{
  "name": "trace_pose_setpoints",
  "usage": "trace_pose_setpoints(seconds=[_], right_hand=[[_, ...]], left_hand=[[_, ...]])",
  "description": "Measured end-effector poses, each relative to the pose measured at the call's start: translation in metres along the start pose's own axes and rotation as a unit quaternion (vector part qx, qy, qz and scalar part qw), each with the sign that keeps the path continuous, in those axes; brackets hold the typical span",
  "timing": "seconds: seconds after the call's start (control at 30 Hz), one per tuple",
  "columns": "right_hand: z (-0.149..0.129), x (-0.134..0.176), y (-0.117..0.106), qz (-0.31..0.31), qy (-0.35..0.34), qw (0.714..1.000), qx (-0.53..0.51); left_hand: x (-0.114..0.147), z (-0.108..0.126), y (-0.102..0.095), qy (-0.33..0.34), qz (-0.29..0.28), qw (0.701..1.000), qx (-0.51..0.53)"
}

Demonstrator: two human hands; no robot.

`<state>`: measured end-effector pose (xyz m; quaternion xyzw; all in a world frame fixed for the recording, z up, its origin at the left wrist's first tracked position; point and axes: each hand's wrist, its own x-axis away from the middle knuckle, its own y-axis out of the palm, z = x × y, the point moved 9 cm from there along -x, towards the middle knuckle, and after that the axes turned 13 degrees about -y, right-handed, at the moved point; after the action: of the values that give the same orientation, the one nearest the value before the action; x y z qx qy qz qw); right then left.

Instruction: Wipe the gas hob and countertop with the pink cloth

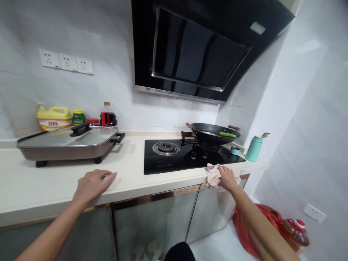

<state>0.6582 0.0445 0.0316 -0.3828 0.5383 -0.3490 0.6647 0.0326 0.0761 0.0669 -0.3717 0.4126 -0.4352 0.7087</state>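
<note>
My right hand (226, 177) grips a pale pink cloth (212, 175) at the counter's front edge, just below the cooktop (176, 165). Part of the cloth hangs over the edge. Left of the cooktop, my left hand (94, 183) rests on the cream countertop (130, 159). Its fingers are loosely bent, with the thumb apart, and nothing shows in them. A black wok (203, 132) with wooden handles sits on the right burner, and something bright green (227, 135) lies at its rim.
An electric pan (73, 154) with a glass lid stands at the left, before a yellow jug (54, 117) and a dark sauce bottle (108, 116). The range hood (201, 50) overhangs the cooktop. A teal flask (254, 149) stands at the right; a red bag (244, 232) is on the floor.
</note>
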Motion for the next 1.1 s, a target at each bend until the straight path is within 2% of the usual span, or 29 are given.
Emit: trace_pose_setpoints(seconds=[0.1,0.33,0.43,0.53,0.6,0.67,0.77,0.87,0.97,1.1], right_hand=[[-0.067,-0.012,-0.004,-0.008,-0.049,0.999,-0.019],[-0.281,-0.050,-0.021,0.007,-0.195,0.980,-0.050],[-0.363,-0.061,-0.033,0.025,-0.256,0.964,-0.060],[-0.413,-0.064,-0.039,0.056,-0.298,0.950,-0.071],[-0.425,-0.061,-0.041,0.094,-0.323,0.939,-0.077],[-0.419,-0.055,-0.040,0.135,-0.344,0.926,-0.079],[-0.378,-0.049,-0.031,0.145,-0.338,0.927,-0.080],[-0.308,-0.042,-0.020,0.117,-0.296,0.942,-0.101],[-0.224,-0.029,-0.012,0.112,-0.240,0.956,-0.124],[-0.114,-0.012,0.006,0.105,-0.161,0.978,-0.085]], left_hand=[[-0.001,0.002,0.000,-0.005,-0.002,1.000,-0.011],[0.005,0.006,-0.002,0.000,-0.001,1.000,-0.018],[0.005,0.004,-0.003,-0.004,0.007,1.000,-0.018],[0.005,0.002,-0.005,-0.006,0.018,1.000,-0.017],[0.004,-0.001,-0.006,-0.005,0.022,1.000,-0.013],[0.003,-0.004,-0.006,-0.005,0.023,1.000,-0.008],[0.000,-0.010,-0.003,-0.008,0.017,1.000,-0.003],[-0.003,-0.014,0.001,0.002,0.016,1.000,0.005],[-0.004,-0.015,0.004,0.019,0.022,1.000,0.006],[-0.003,-0.015,0.010,0.033,0.022,0.999,-0.004]])
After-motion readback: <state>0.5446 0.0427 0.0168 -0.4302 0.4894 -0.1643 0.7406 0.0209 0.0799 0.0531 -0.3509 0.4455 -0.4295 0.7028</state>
